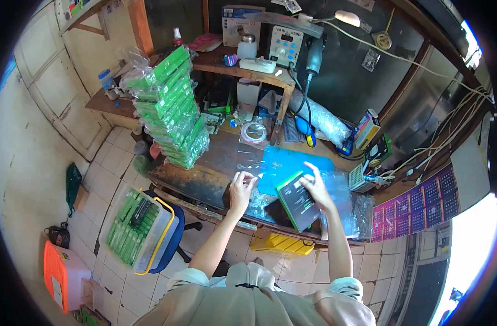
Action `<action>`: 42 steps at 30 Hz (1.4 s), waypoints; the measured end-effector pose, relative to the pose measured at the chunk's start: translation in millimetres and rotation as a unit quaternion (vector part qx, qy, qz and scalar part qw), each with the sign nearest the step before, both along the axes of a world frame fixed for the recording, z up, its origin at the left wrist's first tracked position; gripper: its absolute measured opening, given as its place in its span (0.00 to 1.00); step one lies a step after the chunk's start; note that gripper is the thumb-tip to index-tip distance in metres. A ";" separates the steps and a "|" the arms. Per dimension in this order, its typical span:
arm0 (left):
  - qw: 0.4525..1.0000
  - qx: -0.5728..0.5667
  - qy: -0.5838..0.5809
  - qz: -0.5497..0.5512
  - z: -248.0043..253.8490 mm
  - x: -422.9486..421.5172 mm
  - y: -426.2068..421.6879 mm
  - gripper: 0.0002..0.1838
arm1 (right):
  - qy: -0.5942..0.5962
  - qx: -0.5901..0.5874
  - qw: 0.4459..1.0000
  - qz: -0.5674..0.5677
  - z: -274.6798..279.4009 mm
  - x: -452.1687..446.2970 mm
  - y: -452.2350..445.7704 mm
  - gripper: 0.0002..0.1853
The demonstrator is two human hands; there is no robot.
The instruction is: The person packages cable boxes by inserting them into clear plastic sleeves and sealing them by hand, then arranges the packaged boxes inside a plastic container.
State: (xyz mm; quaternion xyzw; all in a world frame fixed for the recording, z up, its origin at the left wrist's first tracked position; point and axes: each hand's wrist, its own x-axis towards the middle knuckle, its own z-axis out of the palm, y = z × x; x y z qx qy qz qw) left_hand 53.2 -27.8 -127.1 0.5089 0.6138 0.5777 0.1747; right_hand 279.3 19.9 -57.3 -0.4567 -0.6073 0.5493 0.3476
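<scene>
A black box with green edges (297,202) is tilted over the front edge of the workbench. My right hand (316,187) grips its upper right side, fingers on its dark face. To the left, my left hand (242,190) is closed, fingertips pinched together above the bench; what it pinches, if anything, is too small to name. Behind the box lies a blue mat (273,163) on the wooden workbench (191,182). Clear plastic sheets (340,204) lie right of the box.
A tall stack of green wrapped boxes (172,108) stands at the bench's left. A plastic bin of green boxes (156,247) sits on a chair at lower left. Behind are a tape roll (253,132), a soldering station (285,44) and a bubble-wrap roll (324,119).
</scene>
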 end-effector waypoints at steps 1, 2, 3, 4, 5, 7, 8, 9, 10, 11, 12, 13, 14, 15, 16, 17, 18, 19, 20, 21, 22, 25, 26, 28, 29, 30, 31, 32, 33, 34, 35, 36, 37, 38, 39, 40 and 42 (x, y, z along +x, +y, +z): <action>1.000 -0.002 0.009 -0.005 1.6 2.5 -1.4 0.07 | -0.005 0.005 0.999 0.042 -7.0 -3.1 -2.0 0.32; 1.000 -0.004 0.009 -0.007 -0.1 4.5 -1.8 0.07 | -0.009 0.010 0.996 0.085 -16.1 -5.9 -2.6 0.33; 1.000 0.003 0.013 -0.015 -1.2 6.4 -2.4 0.07 | 0.037 -0.041 0.993 0.102 -20.4 -11.0 -3.5 0.33; 1.000 0.010 0.018 -0.023 -2.2 8.1 -3.2 0.08 | 0.034 -0.058 0.992 0.104 -24.0 -16.6 -4.4 0.36; 1.000 0.009 0.013 -0.019 -3.2 10.0 -3.9 0.07 | 0.045 -0.065 0.991 0.107 -26.5 -21.2 -5.4 0.38; 1.000 0.009 0.016 -0.017 -7.0 11.1 -4.7 0.07 | 0.056 -0.073 0.990 0.110 -30.5 -28.9 -7.1 0.40; 1.000 0.011 0.018 -0.014 -8.6 10.9 -5.4 0.07 | 0.038 -0.060 0.992 0.108 -32.5 -32.8 -7.7 0.42; 1.000 0.022 0.014 -0.017 -5.5 11.0 -7.7 0.07 | 0.020 -0.046 0.993 0.108 -34.6 -35.2 -7.6 0.44; 1.000 0.022 0.014 -0.015 -8.6 10.0 -8.3 0.07 | 0.020 -0.047 0.993 0.110 -38.1 -36.1 -5.5 0.44; 0.999 0.041 0.031 -0.018 -12.9 8.4 -7.7 0.07 | 0.005 -0.036 0.993 0.109 -42.1 -36.6 -2.5 0.45; 0.997 0.060 0.049 -0.021 -9.7 7.4 -8.8 0.07 | -0.010 -0.025 0.994 0.109 -42.2 -37.9 -1.4 0.46; 0.998 0.047 0.026 -0.027 -7.0 8.4 -12.0 0.07 | -0.020 -0.026 0.994 0.103 -42.2 -38.7 -1.0 0.44; 0.998 0.049 0.026 -0.027 -3.8 8.8 -14.1 0.07 | -0.020 -0.025 0.994 0.103 -41.6 -39.2 0.3 0.44; 0.998 0.046 0.015 -0.035 -1.4 9.0 -16.2 0.07 | -0.024 -0.009 0.994 0.108 -40.2 -39.8 2.0 0.41; 0.998 0.044 0.005 -0.043 0.0 8.5 -17.7 0.07 | -0.028 0.008 0.993 0.113 -39.3 -40.6 3.6 0.37; 0.998 0.050 0.019 -0.037 -2.8 7.5 -17.5 0.07 | -0.024 0.017 0.994 0.101 -40.8 -41.4 3.7 0.28; 0.998 0.050 0.019 -0.036 -4.8 6.3 -17.2 0.07 | -0.024 0.018 0.994 0.102 -42.6 -41.4 5.3 0.28; 0.997 0.056 0.032 -0.037 -6.8 5.4 -16.9 0.07 | -0.021 0.014 0.994 0.107 -44.4 -40.6 6.8 0.25; 0.996 0.063 0.045 -0.038 -9.0 4.9 -16.8 0.07 | -0.018 0.009 0.993 0.112 -46.4 -40.1 8.1 0.21; 0.996 0.063 0.046 -0.037 -7.4 4.8 -17.8 0.07 | -0.017 0.022 0.996 0.089 -47.0 -41.9 6.6 0.18; 0.995 0.072 0.054 -0.031 -6.0 4.9 -19.4 0.07 | -0.016 0.023 0.996 0.090 -46.7 -42.5 6.5 0.18; 0.998 0.051 0.042 -0.001 -0.5 7.7 -26.6 0.07 | -0.073 0.065 0.993 0.066 -46.4 -41.9 4.3 0.18; 0.999 0.022 0.021 0.024 0.8 8.8 -28.5 0.07 | -0.071 0.056 0.994 0.054 -46.3 -41.6 3.6 0.17; 1.000 0.006 0.010 0.028 -3.3 8.9 -29.2 0.08 | -0.069 0.046 0.996 0.042 -43.9 -43.0 1.1 0.17; 1.000 0.009 0.007 0.016 -9.6 8.3 -27.3 0.08 | -0.080 0.054 0.995 0.026 -42.8 -43.9 -0.6 0.17; 1.000 0.011 0.004 0.004 -10.1 8.4 -27.0 0.09 | -0.091 0.062 0.994 0.009 -41.9 -44.4 -2.2 0.17; 1.000 0.010 0.004 0.003 -10.8 8.8 -27.5 0.09 | -0.091 0.061 0.994 0.009 -43.2 -44.3 -2.9 0.17; 1.000 0.025 -0.012 -0.001 -11.5 9.1 -27.9 0.08 | -0.087 0.062 0.994 -0.001 -45.2 -44.1 -3.2 0.17; 0.999 0.040 -0.029 -0.006 -11.2 9.7 -28.2 0.07 | -0.083 0.063 0.994 -0.011 -46.6 -43.6 -3.5 0.17; 0.999 0.040 -0.029 -0.006 -11.7 10.0 -28.8 0.07 | -0.084 0.063 0.994 -0.012 -47.7 -43.0 -3.8 0.17; 0.999 0.037 -0.028 -0.012 -12.0 10.0 -29.6 0.06 | -0.084 0.061 0.994 -0.024 -48.6 -42.5 -4.0 0.17; 0.999 0.035 -0.026 -0.019 -12.4 10.1 -30.1 0.05 | -0.084 0.059 0.994 -0.036 -49.4 -42.2 -4.1 0.17; 0.999 0.035 -0.026 -0.019 -12.8 10.8 -30.2 0.05 | -0.084 0.059 0.994 -0.037 -50.2 -42.0 -3.9 0.17; 0.999 0.042 -0.026 -0.022 -13.2 11.8 -30.3 0.05 | -0.071 0.058 0.995 -0.050 -51.0 -42.1 -3.5 0.17; 0.998 0.050 -0.026 -0.023 -14.2 12.9 -30.3 0.04 | -0.058 0.057 0.995 -0.063 -49.6 -42.9 -3.8 0.17; 0.998 0.050 -0.026 -0.023 -15.1 14.0 -30.0 0.04 | -0.058 0.057 0.995 -0.063 -48.0 -43.5 -4.2 0.17; 0.998 0.046 -0.042 -0.002 -14.2 15.7 -30.0 0.04 | -0.075 0.066 0.993 -0.066 -43.7 -43.8 -6.2 0.17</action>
